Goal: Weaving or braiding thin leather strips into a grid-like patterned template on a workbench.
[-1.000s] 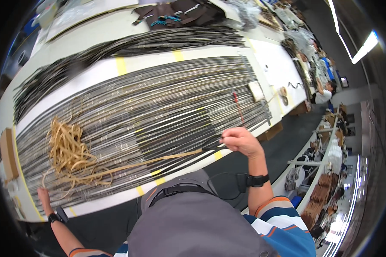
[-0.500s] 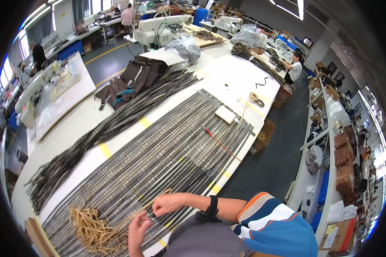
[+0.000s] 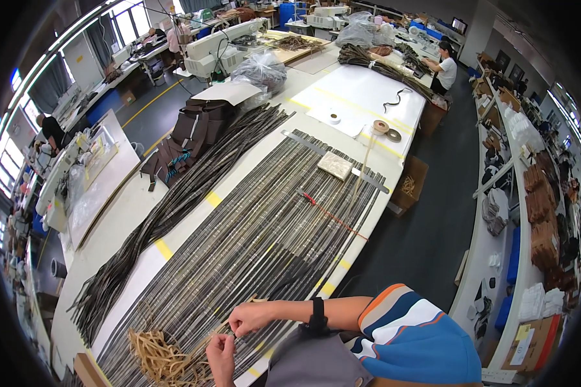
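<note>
Rows of long grey and dark strips (image 3: 284,187) lie side by side on the white table (image 3: 90,284). A tangle of tan strips (image 3: 155,351) lies on them at the lower left, with one strand running toward my hands. My right hand (image 3: 248,317) pinches this tan strand low over the rows. Just below and left of it, my left hand (image 3: 221,355) is closed, its fingertips nearly meeting the right's; what they hold is too small to make out. A red cord (image 3: 329,214) crosses the rows, and a pale block (image 3: 334,165) sits at their far end.
A loose dark bundle (image 3: 174,222), brown straps (image 3: 187,138) and tape rolls (image 3: 381,127) share the table. A cardboard box (image 3: 407,184) stands beside its right edge. A co-worker (image 3: 447,68) works farther back. Shelves (image 3: 484,148) line the right; sewing machines (image 3: 203,55) stand behind.
My hands have come together from far apart along the tan strand, the right moving left and the left moving right. The head view has swung up, showing more of the room.
</note>
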`<act>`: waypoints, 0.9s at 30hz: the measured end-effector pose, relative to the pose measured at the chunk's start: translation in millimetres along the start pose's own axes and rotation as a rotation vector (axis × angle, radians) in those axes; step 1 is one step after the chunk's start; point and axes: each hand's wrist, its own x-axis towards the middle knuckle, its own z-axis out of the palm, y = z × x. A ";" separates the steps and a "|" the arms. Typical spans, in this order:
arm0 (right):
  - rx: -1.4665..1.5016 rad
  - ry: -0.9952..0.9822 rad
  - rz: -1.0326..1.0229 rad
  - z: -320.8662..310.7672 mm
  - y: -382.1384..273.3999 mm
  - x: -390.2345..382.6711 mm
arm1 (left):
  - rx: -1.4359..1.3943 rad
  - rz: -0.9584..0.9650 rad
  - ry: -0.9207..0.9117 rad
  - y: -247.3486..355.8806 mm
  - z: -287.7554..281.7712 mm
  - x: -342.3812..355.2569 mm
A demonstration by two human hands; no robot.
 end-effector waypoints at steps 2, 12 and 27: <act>0.031 -0.023 0.002 -4.9 2.5 -6.9 | 0.011 -0.033 0.003 -3.4 6.8 -1.0; 0.123 -0.085 0.137 -4.2 43.5 12.3 | 0.001 -0.182 0.085 -35.1 14.5 7.5; -0.062 0.157 0.432 -6.2 114.8 137.6 | 0.004 -0.307 0.338 -171.1 -44.7 103.9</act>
